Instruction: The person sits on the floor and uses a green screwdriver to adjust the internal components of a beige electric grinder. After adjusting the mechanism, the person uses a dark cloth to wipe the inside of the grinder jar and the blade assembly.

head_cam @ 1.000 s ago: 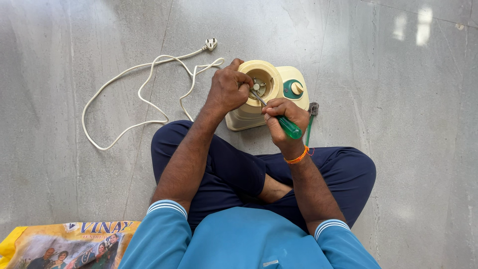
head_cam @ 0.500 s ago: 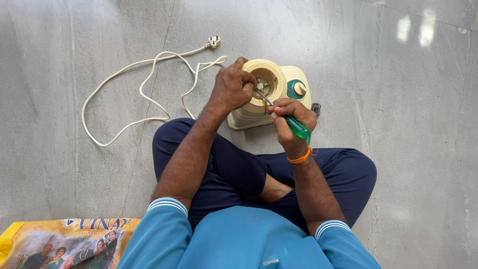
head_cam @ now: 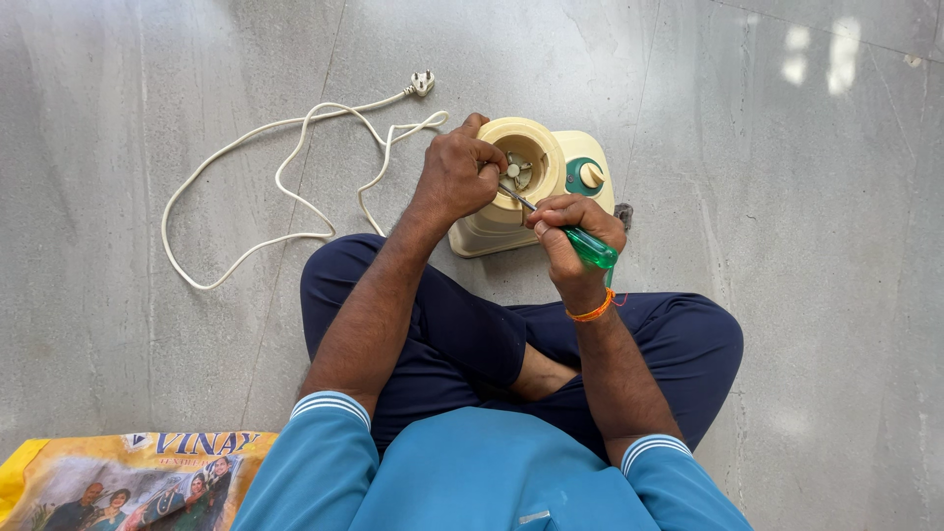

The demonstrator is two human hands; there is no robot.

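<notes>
— Grey stone floor (head_cam: 118, 324) fills the frame, yes? What sits lowest on the left?

— A yellow printed bag (head_cam: 118, 482), in the lower left corner, cut off by the edge. Above it, in the upper left part, a white power cord (head_cam: 246, 147) loops loosely over the floor and ends in a plug (head_cam: 422, 82) near the top, left of centre.

— And the hands?

— The left hand (head_cam: 457, 177) comes next, at centre top. It wraps over the left rim of a cream mixer base (head_cam: 511, 211), fingers curled tight on the round collar, holding the machine down. The cord runs in just behind that hand.

— Where does the base itself stand?

— On the floor, touching nothing else but the hands, just beyond the person's crossed legs in dark blue trousers (head_cam: 442, 334). Its open top faces the camera, with a small pale coupling at the bottom of the hollow.

— The right hand?

— Right of the base, slightly lower. The right hand (head_cam: 570, 231) is closed around a green-handled screwdriver (head_cam: 590, 246), whose thin metal shaft slants up and left into the hollow. The tip seems to meet the coupling, though it is too small to be sure. An orange band (head_cam: 593, 312) circles that wrist.

— Anything further right?

— A green dial with a cream knob (head_cam: 588, 175) on the base's right side, and a small dark object (head_cam: 622, 211) on the floor just beside it, partly hidden.
</notes>
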